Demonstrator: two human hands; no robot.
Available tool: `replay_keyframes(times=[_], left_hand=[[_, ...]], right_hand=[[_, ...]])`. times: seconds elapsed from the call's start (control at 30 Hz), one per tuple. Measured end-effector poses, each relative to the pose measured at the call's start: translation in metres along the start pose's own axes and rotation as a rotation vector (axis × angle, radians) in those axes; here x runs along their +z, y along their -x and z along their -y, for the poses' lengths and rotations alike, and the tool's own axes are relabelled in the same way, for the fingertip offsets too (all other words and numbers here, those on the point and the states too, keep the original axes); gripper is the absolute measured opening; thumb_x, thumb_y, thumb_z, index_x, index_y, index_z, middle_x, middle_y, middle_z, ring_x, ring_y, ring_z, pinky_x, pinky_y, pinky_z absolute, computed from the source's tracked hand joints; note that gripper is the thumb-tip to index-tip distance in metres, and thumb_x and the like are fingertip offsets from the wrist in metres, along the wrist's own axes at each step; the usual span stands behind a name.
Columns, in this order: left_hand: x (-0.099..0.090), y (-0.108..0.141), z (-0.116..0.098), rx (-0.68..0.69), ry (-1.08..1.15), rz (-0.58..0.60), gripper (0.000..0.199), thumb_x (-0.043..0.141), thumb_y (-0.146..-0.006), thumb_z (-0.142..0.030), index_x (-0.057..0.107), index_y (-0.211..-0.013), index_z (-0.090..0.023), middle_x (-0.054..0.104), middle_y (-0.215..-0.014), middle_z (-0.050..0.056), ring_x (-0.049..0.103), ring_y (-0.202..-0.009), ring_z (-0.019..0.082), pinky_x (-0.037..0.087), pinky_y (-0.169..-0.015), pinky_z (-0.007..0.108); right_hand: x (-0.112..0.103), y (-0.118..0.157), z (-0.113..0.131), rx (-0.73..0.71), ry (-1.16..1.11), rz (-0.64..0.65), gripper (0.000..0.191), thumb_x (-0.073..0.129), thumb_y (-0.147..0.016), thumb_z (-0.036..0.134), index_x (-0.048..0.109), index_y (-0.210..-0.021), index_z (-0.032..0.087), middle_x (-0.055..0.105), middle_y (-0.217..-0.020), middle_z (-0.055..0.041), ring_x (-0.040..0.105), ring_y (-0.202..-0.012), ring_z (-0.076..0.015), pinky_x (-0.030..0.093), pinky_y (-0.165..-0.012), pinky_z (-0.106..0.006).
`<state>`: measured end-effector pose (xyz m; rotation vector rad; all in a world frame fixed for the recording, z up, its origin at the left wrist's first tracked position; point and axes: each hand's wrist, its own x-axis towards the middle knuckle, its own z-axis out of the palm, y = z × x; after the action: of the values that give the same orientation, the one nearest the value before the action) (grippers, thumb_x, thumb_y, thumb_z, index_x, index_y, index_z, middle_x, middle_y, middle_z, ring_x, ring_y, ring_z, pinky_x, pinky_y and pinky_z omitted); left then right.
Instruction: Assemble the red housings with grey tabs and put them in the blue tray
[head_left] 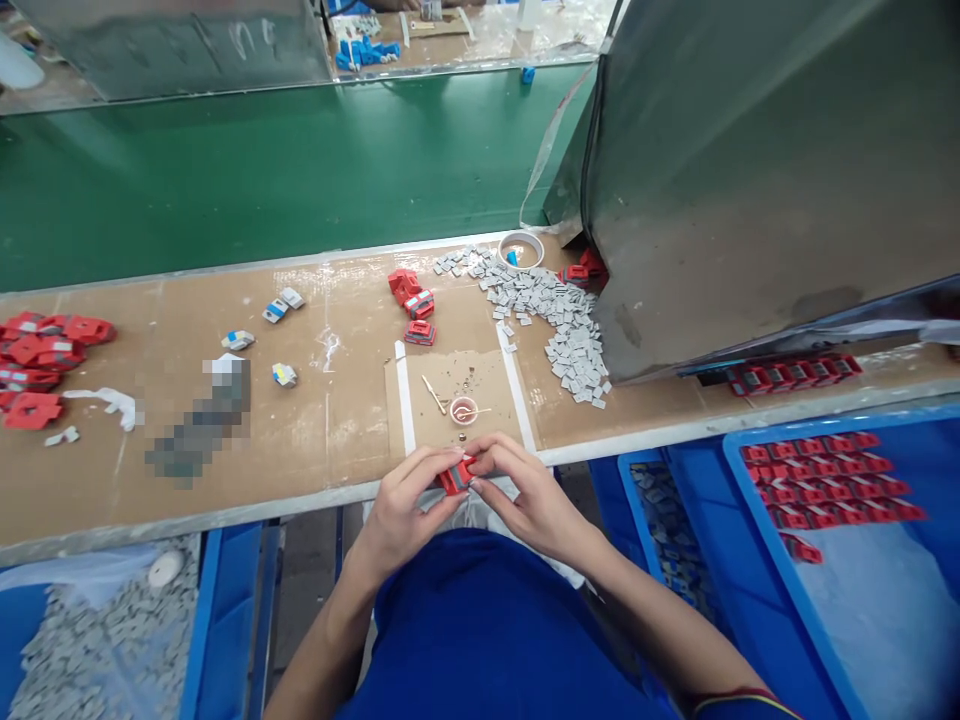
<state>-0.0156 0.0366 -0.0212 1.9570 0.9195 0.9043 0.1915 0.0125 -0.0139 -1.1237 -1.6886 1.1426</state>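
Observation:
Both hands meet at the table's front edge around a small red and grey toy car part (455, 478). My left hand (403, 503) is closed on its left side, with thumb and fingers pinching it. At its right side, my right hand (525, 497) pinches the same part with thumb and fingertips. Just beyond the hands, a small round cup (463, 411) with a thin stick in it sits on a cardboard sheet (491, 375), beside a pale stick (433, 395). Further back lie several red parts (419, 333).
Many small grey pieces (577, 350) lie back right, near a tape roll (521, 250) and a large metal panel (750, 180). Red parts (45, 350) are piled far left. Blue bins (795, 540) stand below the table's front edge, one holding rows of red parts.

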Motion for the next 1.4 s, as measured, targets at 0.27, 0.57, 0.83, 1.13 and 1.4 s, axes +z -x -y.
replay_keyframes(times=[0.27, 0.57, 0.83, 1.13, 1.4], left_hand=[[0.001, -0.007, -0.02, 0.078, -0.122, 0.053, 0.032, 0.063, -0.097, -0.013, 0.065, -0.128, -0.022, 0.076, -0.114, 0.012, 0.077, -0.105, 0.023, 0.062, -0.093, 0.031], [-0.018, -0.082, 0.061, 0.088, -0.466, -0.053, 0.055, 0.056, -0.101, -0.043, 0.048, -0.153, -0.027, 0.053, -0.157, 0.017, 0.049, -0.147, 0.04, 0.039, -0.121, 0.063], [-0.022, -0.133, 0.098, -0.062, -0.713, 0.019, 0.042, 0.047, -0.099, -0.038, 0.067, -0.13, -0.018, 0.049, -0.148, 0.024, 0.057, -0.131, 0.046, 0.05, -0.107, 0.065], [-0.039, -0.111, 0.082, -0.216, -0.617, -0.151, 0.023, 0.055, -0.091, -0.027, 0.069, -0.109, -0.022, 0.061, -0.105, 0.008, 0.066, -0.094, 0.028, 0.057, -0.083, 0.042], [-0.033, -0.044, 0.044, -0.472, 0.441, -0.337, 0.045, 0.068, -0.092, -0.046, 0.057, -0.128, -0.021, 0.077, -0.105, 0.009, 0.071, -0.077, 0.018, 0.056, -0.068, 0.029]], right_hand=[[-0.001, 0.008, 0.001, 0.018, -0.047, -0.091, 0.017, 0.057, -0.104, 0.024, 0.057, -0.087, 0.021, 0.059, -0.091, -0.0039, 0.062, -0.088, -0.0183, 0.05, -0.079, -0.03], [-0.117, 0.08, 0.0, 0.205, 0.49, -0.579, 0.02, 0.057, -0.103, 0.034, 0.065, -0.086, 0.026, 0.074, -0.097, -0.0051, 0.07, -0.089, -0.0225, 0.055, -0.081, -0.034], [-0.235, 0.088, -0.091, 0.557, 0.908, -0.987, 0.015, 0.059, -0.087, 0.026, 0.06, -0.074, 0.02, 0.063, -0.084, -0.0115, 0.061, -0.084, -0.0275, 0.05, -0.083, -0.042], [-0.245, 0.063, -0.106, 0.62, 0.958, -1.035, 0.02, 0.052, -0.088, 0.026, 0.067, -0.081, 0.016, 0.064, -0.093, -0.0226, 0.061, -0.093, -0.0348, 0.049, -0.083, -0.049], [-0.174, 0.098, -0.038, 0.599, 0.579, -0.811, 0.027, 0.061, -0.089, 0.059, 0.069, -0.092, 0.033, 0.075, -0.085, -0.0112, 0.072, -0.082, -0.0356, 0.055, -0.075, -0.052]])
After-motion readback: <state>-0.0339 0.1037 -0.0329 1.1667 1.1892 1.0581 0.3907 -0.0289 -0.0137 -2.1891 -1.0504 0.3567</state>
